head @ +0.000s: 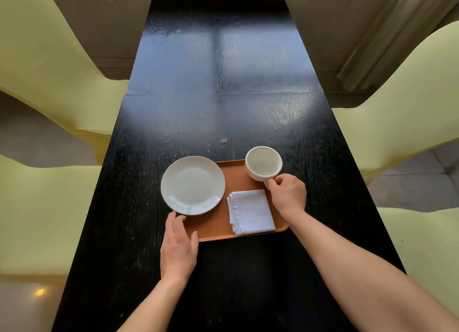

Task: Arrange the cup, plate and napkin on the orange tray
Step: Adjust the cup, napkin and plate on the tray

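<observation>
An orange tray (213,226) lies on the black table. A white plate (192,185) sits over the tray's left end, its rim overhanging the tray edge. A folded white napkin (250,211) lies on the tray's near right part. An empty white cup (263,163) is at the tray's far right corner. My right hand (288,195) pinches the cup's handle. My left hand (177,244) rests at the tray's near left corner, fingers apart, fingertips touching the plate's near rim.
The long black wooden table (223,83) stretches away from me, with a small chip mark (223,141) beyond the tray. Pale yellow chairs (44,66) stand along the left side and others (402,113) along the right.
</observation>
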The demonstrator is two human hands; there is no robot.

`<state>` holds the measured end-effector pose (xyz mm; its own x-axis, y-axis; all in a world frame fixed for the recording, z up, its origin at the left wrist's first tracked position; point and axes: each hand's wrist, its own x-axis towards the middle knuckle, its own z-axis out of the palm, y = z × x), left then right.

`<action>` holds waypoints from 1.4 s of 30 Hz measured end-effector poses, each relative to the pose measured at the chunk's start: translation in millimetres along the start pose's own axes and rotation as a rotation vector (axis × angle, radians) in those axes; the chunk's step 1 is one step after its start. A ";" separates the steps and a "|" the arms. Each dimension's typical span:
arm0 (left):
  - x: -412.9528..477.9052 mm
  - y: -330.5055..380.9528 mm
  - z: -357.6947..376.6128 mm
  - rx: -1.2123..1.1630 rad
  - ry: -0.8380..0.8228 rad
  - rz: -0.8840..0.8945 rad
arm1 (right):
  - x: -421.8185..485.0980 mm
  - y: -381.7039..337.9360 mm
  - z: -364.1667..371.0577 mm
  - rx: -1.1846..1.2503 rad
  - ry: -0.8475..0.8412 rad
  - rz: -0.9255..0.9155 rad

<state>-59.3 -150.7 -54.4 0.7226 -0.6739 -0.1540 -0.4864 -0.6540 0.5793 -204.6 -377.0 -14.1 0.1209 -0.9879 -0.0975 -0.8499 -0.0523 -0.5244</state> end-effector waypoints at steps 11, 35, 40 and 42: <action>1.4 -2.5 2.6 0.060 -0.005 0.026 | 0.9 5.5 2.5 0.015 0.049 0.020; -4.4 -33.3 13.9 0.087 -0.009 0.146 | -0.6 19.4 -3.9 0.138 0.013 0.008; -2.4 -45.6 20.7 0.069 -0.068 0.105 | -1.7 18.7 -5.3 0.119 0.022 0.013; -2.6 -47.5 21.6 0.099 -0.072 0.122 | -2.2 18.3 -4.2 0.117 0.034 0.009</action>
<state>-48.7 -125.3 -98.8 0.6196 -0.7712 -0.1465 -0.6174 -0.5940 0.5158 -222.5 -376.4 -19.9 0.0943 -0.9927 -0.0754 -0.7850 -0.0275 -0.6189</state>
